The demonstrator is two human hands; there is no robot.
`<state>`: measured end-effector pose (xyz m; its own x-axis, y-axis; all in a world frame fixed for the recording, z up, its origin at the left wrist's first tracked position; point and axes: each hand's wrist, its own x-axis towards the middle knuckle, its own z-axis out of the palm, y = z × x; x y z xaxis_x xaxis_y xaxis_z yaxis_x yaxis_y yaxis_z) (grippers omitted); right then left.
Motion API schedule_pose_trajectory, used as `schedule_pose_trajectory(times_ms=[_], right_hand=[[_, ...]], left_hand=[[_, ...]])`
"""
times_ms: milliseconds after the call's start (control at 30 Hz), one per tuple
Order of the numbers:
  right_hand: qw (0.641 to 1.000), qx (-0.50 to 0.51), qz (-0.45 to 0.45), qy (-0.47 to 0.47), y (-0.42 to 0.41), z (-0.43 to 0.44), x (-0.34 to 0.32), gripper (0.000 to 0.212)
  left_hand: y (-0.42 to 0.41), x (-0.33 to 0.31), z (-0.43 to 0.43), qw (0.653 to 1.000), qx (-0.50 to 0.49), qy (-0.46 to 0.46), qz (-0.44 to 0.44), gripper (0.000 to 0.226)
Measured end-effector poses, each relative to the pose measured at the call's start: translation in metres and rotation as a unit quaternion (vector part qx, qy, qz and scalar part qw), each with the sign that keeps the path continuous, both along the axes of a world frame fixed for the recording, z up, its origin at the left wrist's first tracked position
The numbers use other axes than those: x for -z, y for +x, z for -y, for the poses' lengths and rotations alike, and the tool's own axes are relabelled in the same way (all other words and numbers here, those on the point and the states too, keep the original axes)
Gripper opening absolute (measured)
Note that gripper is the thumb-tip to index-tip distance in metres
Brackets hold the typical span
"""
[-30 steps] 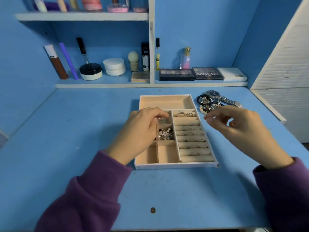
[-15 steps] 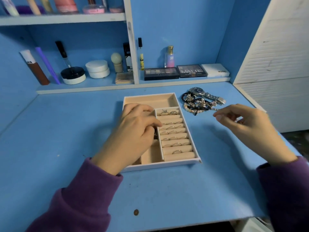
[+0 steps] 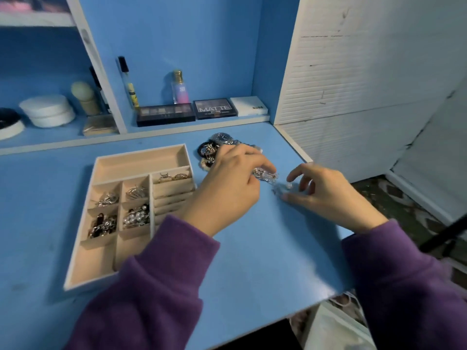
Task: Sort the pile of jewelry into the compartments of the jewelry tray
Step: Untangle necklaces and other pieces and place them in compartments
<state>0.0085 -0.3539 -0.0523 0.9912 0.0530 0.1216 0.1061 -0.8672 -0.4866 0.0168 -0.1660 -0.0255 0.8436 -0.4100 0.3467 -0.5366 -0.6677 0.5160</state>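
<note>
Jewelry tray (image 3: 141, 155), left: long rear compartment bare; four small compartments hold silver, dark and pearl pieces (image 3: 136, 215); rings (image 3: 174, 176) sit in the rearmost roll. The pile (image 3: 208, 150) lies just right of the tray. The left hand (image 3: 227, 188) pinches a silver strand (image 3: 265, 176) running rightward to the right hand (image 3: 331, 195), whose hold is too blurred to tell. The tray lies left of the grip, nearer the left hand.

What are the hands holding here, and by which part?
The left hand pinches a silver piece at one end; the right hand is at its other end, grip too blurred to tell.
</note>
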Motion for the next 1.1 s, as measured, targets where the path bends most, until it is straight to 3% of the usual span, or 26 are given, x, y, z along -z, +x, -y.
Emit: schedule_pose_trajectory(times_ms=[200,367,433,533,633,733,1100], right_hand=[[0.999,-0.019,0.024,-0.044,0.001,-0.003,0.003,0.008],[0.989,-0.035,0.103,-0.099,0.009,-0.01,0.012,0.012],[0.988,-0.027,0.137,-0.068,0.014,-0.015,0.015,0.011],[0.982,0.018,0.175,0.068,0.019,-0.02,0.012,0.009],[0.953,0.063,0.172,0.24,0.021,-0.026,0.007,0.009],[0.926,0.098,0.162,0.328,0.023,-0.03,0.008,0.009],[0.926,0.106,0.16,0.326,0.022,-0.029,0.011,0.009]], left_hand=[[0.015,0.003,0.01,1.0,-0.006,0.02,-0.01,0.044],[0.029,0.007,0.009,0.997,-0.053,0.049,-0.018,0.047],[0.037,0.01,0.01,0.995,-0.067,0.074,-0.025,0.045],[0.047,0.018,0.012,0.991,-0.06,0.113,-0.035,0.037],[0.052,0.024,0.016,0.988,-0.019,0.151,-0.037,0.029],[0.054,0.027,0.019,0.984,-0.007,0.177,-0.03,0.029],[0.05,0.025,0.015,0.982,-0.014,0.187,0.006,0.015]])
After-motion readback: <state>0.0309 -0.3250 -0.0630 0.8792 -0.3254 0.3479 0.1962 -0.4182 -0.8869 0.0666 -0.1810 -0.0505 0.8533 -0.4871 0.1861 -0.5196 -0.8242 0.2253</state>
